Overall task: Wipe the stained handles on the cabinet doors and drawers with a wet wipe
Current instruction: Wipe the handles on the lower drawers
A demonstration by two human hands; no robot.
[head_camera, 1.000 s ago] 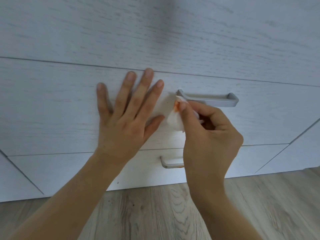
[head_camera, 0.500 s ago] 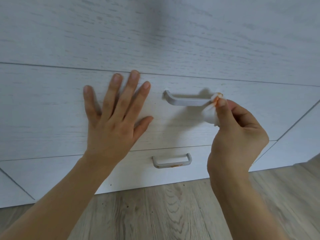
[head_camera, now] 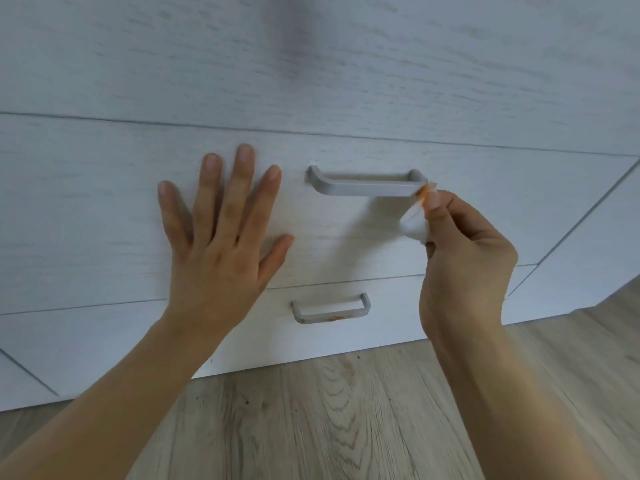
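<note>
A grey bar handle sits on the upper white drawer front. My right hand pinches a crumpled white wet wipe with an orange stain at its tip, which touches the handle's right end. My left hand lies flat with fingers spread on the drawer front, left of the handle. On the drawer below, a smaller grey handle carries an orange smear along its lower bar.
The white wood-grain cabinet fills the upper view, with door panels angled off at the right and lower left. Light wooden floor runs along the bottom, with a few small dark specks near the cabinet base.
My right hand has slid the wipe from the upper handle's left end along to its right end. The view shifted slightly; my left hand stays flat on the drawer front.
</note>
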